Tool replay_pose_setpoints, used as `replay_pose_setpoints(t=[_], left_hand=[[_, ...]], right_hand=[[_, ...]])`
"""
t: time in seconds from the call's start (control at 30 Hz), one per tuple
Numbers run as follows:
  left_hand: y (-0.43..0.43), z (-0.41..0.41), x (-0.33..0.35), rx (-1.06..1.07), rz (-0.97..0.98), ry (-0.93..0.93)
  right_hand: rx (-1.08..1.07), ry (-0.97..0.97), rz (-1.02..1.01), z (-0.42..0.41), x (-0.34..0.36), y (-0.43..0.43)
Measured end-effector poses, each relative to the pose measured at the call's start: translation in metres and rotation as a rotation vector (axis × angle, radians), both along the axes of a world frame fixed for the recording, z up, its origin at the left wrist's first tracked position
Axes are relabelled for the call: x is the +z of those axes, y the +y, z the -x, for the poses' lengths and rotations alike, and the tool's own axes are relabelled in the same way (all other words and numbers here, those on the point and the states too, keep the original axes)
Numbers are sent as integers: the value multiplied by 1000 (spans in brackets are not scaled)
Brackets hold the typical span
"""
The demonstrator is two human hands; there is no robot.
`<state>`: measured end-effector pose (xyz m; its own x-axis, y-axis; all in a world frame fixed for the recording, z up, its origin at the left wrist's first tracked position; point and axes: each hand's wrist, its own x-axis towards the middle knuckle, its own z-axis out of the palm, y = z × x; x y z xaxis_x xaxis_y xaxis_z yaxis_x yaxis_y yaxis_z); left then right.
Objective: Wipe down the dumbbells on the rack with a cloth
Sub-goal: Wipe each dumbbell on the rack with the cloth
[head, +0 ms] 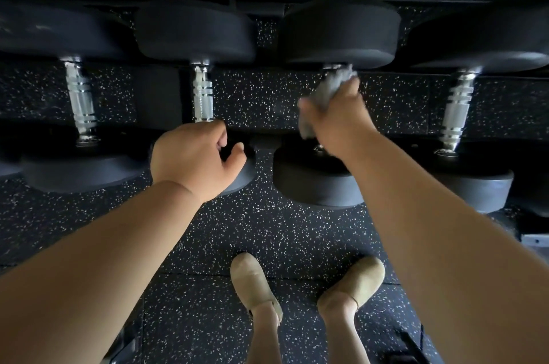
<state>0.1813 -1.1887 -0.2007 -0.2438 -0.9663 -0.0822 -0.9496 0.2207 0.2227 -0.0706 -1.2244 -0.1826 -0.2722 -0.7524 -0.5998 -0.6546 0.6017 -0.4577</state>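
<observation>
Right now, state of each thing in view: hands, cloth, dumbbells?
left hand, rests on near head of second dumbbell, fingers curled, grip unclear
right hand, grips cloth around handle of third dumbbell
cloth, grey, bunched on that handle
second dumbbell, racked, handle bare
third dumbbell, racked, handle mostly covered
first dumbbell, racked, untouched
fourth dumbbell, racked, untouched

Four dumbbells [80,96] lie side by side, black heads near and far, chrome handles between. The right hand [338,117] grips a grey cloth [332,87] wrapped on the handle of the third dumbbell [338,33] from the left. The left hand [193,155] rests on the near head of the second dumbbell [203,96], fingers loosely curled. Two tan shoes [252,280] stand on the speckled floor [267,230].
</observation>
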Motion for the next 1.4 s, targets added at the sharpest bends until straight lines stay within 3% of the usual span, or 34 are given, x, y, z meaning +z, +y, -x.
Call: replay_pose_setpoints(t=[0.1,0.2,0.3,0.43,0.5,0.6,0.67,0.8,0.9,0.97,1.03,1.1,1.17,1.3,1.4], left_hand=[[0,1,0,-5,3,11],[0,0,0,-4,8,10],[0,0,-1,-6,11,2],[0,0,0,-14,13,5],[0,0,0,-17,10,9],[0,-1,0,-19,3,11],[0,-1,0,-14,4,19],[0,0,2,3,-1,37],[0,0,3,4,-1,31],[0,0,2,5,-1,27],[0,-1,2,8,1,18],[0,0,2,9,0,13],[0,0,3,17,-3,19],[1,-2,1,19,0,27],[0,-2,1,14,5,33]], right_hand=[[211,136,-213,6,-8,23],[291,132,-245,9,-6,19],[65,-52,-46,12,-1,-7],[-189,-130,153,8,-5,-11],[-38,-153,5,8,-5,10],[260,51,-83,21,8,34],[175,93,52,31,35,32],[13,144,595,36,84,4],[173,234,609,24,66,-24],[299,392,594,7,46,-40],[545,501,601,-17,32,-51],[831,450,621,-35,25,-48],[940,443,614,-30,29,-44],[600,475,729,8,45,-34],[406,436,632,18,54,-37]])
